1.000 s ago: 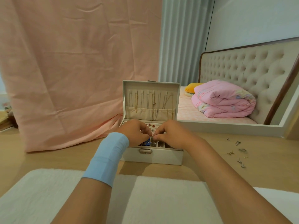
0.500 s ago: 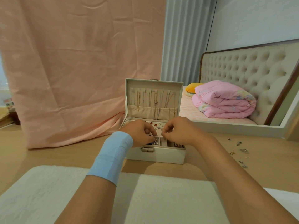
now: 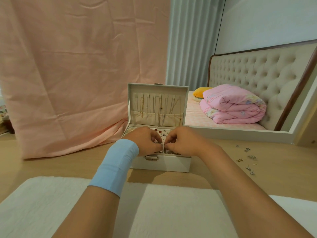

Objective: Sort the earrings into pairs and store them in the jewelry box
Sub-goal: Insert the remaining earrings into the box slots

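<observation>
well, a pink sheet hangs beyond both hands. the white jewelry box lies under them, long side across, its lid upright with chains hung inside and studs below. left hand and right hand pinch a tiny pale piece, seemingly upright, over the front compartments. loose earrings lie right of the right hand.
</observation>
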Motion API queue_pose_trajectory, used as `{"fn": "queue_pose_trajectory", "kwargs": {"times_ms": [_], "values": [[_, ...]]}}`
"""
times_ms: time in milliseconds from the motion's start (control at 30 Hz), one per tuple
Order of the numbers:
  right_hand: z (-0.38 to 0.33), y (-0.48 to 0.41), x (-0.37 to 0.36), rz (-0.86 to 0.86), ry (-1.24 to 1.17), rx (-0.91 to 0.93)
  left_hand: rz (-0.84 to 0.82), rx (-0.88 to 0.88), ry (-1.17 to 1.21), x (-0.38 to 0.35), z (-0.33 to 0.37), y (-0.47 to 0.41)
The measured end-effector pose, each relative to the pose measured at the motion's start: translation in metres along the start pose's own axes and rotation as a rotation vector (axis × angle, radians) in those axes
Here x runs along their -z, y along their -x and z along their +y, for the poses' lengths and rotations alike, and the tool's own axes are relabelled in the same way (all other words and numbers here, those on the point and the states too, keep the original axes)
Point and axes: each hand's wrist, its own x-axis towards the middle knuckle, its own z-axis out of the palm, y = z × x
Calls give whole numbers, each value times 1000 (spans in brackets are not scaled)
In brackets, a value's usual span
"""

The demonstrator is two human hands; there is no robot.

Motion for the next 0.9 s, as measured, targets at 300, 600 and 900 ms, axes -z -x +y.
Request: {"fn": "queue_pose_trajectory", "kwargs": {"times_ms": [300,600,900], "values": [[82,58,67,173,-47,-105,114,-188,70,-35,79,-7],[180,120,82,168,-33,-332,6,-202,66,-126,174,-45],[198,111,63,204,231,-359,40,-154,-28,-174,197,-83]]}}
